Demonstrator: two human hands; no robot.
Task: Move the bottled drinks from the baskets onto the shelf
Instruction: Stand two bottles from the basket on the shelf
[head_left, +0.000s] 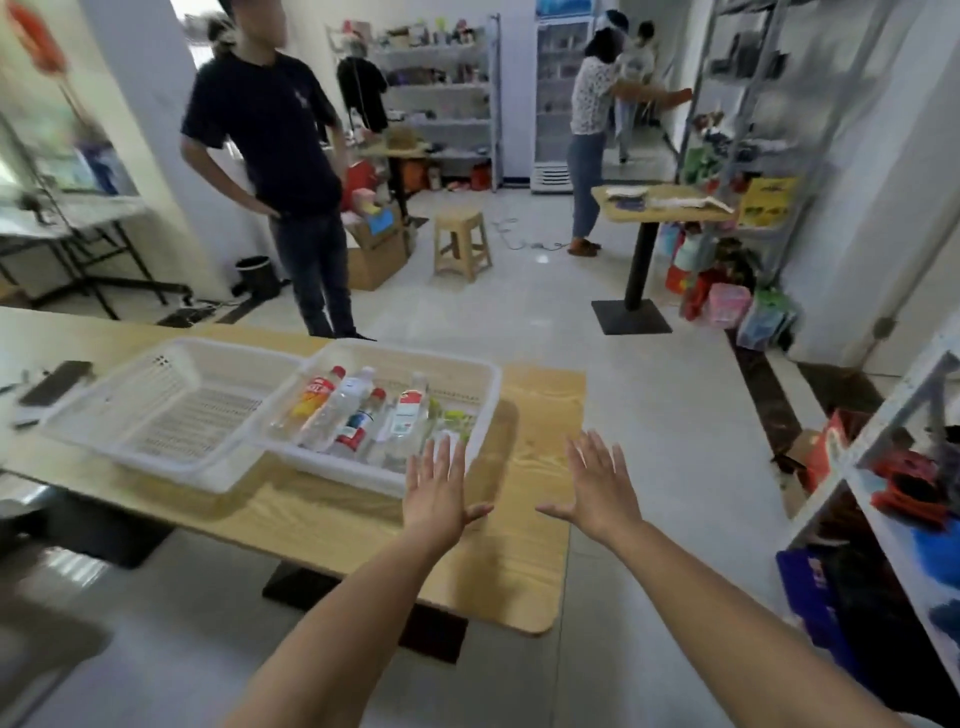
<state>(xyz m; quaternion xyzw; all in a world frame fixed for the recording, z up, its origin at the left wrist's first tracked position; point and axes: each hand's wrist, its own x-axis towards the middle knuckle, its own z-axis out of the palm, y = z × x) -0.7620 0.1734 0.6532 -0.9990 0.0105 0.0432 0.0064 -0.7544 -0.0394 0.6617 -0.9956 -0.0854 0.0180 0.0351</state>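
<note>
Two white plastic baskets stand side by side on a wooden table (524, 571). The left basket (156, 415) holds nothing. The right basket (483, 384) holds several bottled drinks lying down, among them an orange drink with a red cap (314, 395) and a clear bottle with a red-and-white label (408, 415). My left hand (436, 488) hovers flat, fingers straight, over the right basket's near right corner. To its right, over the table edge, my right hand (597, 483) is spread flat and holds nothing. A white shelf (852, 467) stands at the far right.
A person in a dark shirt (280, 156) stands behind the table. A plastic stool (462, 244), a small pedestal table (654, 208), a second person (589, 130) and metal racks lie farther back. A phone (57, 382) lies on the table's left.
</note>
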